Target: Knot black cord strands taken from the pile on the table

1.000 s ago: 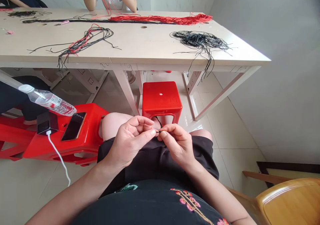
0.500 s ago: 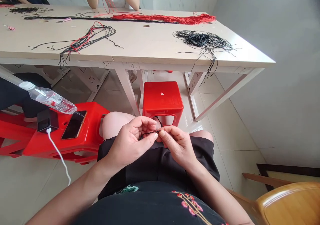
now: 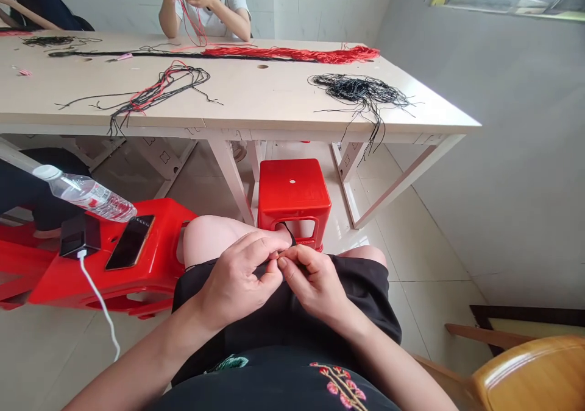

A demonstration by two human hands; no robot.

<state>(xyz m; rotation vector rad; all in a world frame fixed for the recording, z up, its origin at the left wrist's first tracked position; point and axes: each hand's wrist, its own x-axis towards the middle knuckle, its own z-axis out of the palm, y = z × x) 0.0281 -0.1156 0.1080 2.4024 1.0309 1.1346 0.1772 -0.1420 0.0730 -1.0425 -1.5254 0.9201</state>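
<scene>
Over my lap, my left hand (image 3: 244, 274) and my right hand (image 3: 315, 279) meet fingertip to fingertip. Both are closed in a pinch. The thin black cord they held a moment ago is almost wholly hidden by the fingers now. On the table ahead lies a loose bundle of black cords with a red one among them (image 3: 159, 88). A tangled heap of black cord (image 3: 359, 88) rests farther right, some ends hanging over the table edge.
A long hank of red cord (image 3: 292, 53) stretches across the table (image 3: 256, 103). Across it a person (image 3: 205, 9) handles red strands. One red stool (image 3: 295, 182) stands ahead; another at left bears a bottle (image 3: 91, 195), phone (image 3: 130, 242) and black box (image 3: 80, 235). A wooden chair (image 3: 530, 374) is at right.
My left fingers have curled in, and the fingertips of both hands have come together, covering the black cord. The view has tilted up slightly. Across the table, the person's hands now show.
</scene>
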